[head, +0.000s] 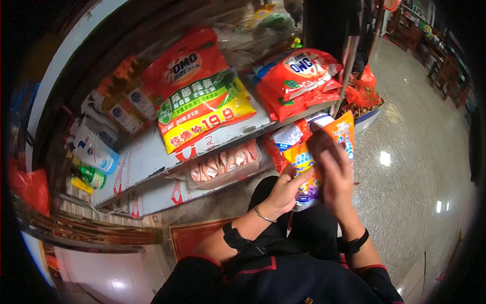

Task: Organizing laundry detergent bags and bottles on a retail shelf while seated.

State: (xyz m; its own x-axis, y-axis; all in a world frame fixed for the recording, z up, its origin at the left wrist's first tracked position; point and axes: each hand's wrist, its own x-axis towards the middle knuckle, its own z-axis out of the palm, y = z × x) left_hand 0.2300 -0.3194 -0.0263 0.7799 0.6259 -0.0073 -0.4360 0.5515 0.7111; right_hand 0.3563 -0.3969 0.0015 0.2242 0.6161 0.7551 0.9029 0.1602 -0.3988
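Observation:
My left hand (pixel 281 193) grips the lower left edge of an orange, yellow and purple plastic packet (pixel 303 157). The packet is tilted upright above my knees. Motion blurs my right hand (pixel 336 180), which is in front of the packet's right half. A dark brown blurred patch (pixel 322 142) lies by its fingers; I cannot tell whether it is a held cloth or shadow. Just beyond the packet, a red and silver bag (pixel 287 136) is on the lower level. Above it, a red OMO detergent bag (pixel 300 81) rests on the shelf.
A larger OMO laundry powder bag (pixel 205 95) leans on the shelf (pixel 142 152). Bottles of yellow liquid (pixel 129 102), a white-and-blue bottle (pixel 95 146) and a green bottle (pixel 91 175) stand leftward. Below sits a plastic tub (pixel 224 167) of packs. A box with red bags (pixel 362 98) stands right.

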